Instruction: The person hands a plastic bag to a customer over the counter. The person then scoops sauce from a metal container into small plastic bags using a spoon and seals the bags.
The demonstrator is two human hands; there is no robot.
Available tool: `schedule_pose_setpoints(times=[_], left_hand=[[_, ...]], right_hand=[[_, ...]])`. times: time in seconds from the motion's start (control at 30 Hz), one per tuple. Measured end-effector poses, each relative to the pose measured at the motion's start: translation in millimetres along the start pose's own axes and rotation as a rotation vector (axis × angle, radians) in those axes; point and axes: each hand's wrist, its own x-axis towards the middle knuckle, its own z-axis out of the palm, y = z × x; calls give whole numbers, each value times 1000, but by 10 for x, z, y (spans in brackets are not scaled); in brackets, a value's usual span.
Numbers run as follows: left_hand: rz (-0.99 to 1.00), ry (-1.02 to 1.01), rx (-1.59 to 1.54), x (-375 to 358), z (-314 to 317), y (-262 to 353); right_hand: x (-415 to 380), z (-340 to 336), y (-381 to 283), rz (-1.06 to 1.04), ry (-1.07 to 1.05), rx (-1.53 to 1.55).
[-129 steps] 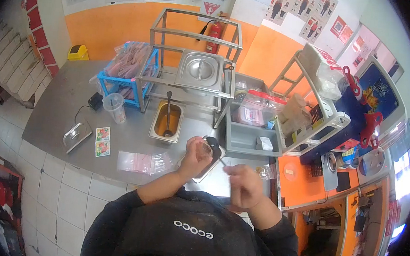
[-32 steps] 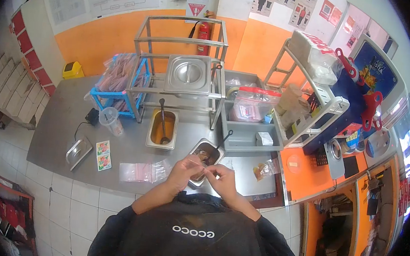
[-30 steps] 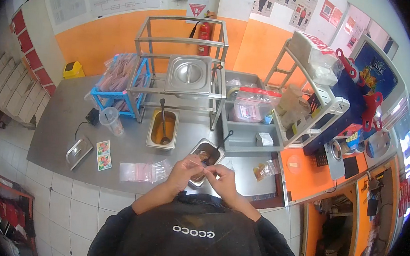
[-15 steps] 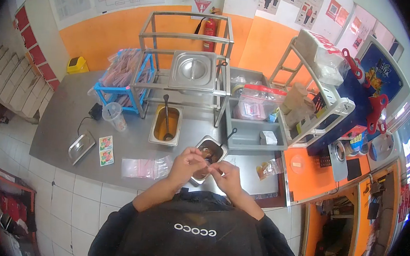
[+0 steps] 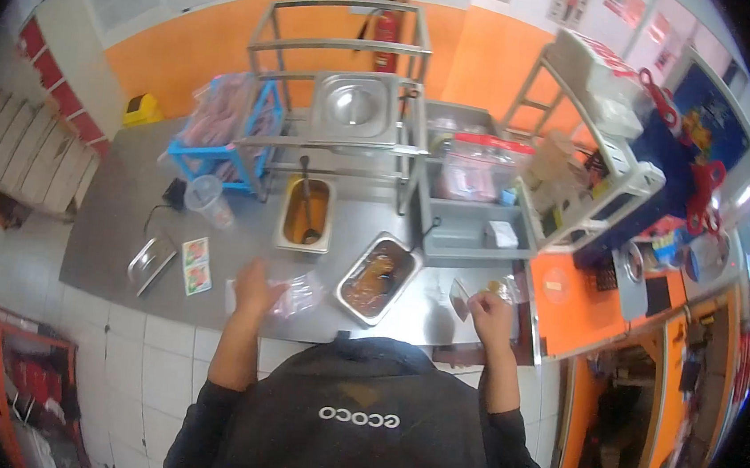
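My left hand [image 5: 254, 290] is over the stack of clear plastic bags [image 5: 298, 296] near the table's front edge, its thumb apart from the fingers; motion blurs it. Over to the right, my right hand [image 5: 492, 317] pinches a small clear packet [image 5: 459, 298], whose contents I cannot make out. Just behind that hand lies a small clear bag with yellowish contents [image 5: 506, 287]. Between my hands stands a steel container [image 5: 343, 295] of brown sauce [image 5: 373, 280], set at a slant.
Behind is a second steel container [image 5: 329, 230] with orange-brown liquid and a ladle [image 5: 308, 201]. A metal rack [image 5: 269, 143], a plastic cup [image 5: 208, 200], a steel lid [image 5: 152, 265], a printed card [image 5: 196, 266] and grey bins [image 5: 472, 247] stand or lie around.
My hands were together over the sauce container and have parted: left hand to the bags, right hand out right with the small packet. The sauce container now shows fully. The view has shifted slightly.
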Motion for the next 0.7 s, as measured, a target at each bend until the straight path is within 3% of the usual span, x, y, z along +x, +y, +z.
schedule_pose_setpoints(times=[0.13, 0.23, 0.33, 0.43, 0.5, 0.53, 0.6, 0.67, 0.7], left_hand=[[-227, -162, 45, 10, 171, -31], [-376, -280, -185, 65, 103, 32], [-298, -197, -250, 43, 150, -29], [-97, -14, -239, -25, 358, -213], [-222, -207, -205, -81, 277, -138], [-272, -304, -189, -66, 233, -31], [-307, -270, -83, -101, 415, -77], [-210, -214, -11, -161, 308, 120], [-246, -211, 19, -149, 300, 179]], right_hand=[[62, -88, 607, 140, 140, -250], [73, -214, 859, 216, 220, -287], [129, -242, 1146, 209, 278, -327], [145, -253, 1245, 225, 308, -351], [160, -253, 1141, 262, 293, -352], [157, -242, 1092, 148, 349, -384], [151, -229, 951, -71, 500, -465], [90, -254, 520, 4, 463, -217], [154, -154, 616, -41, 447, -340]])
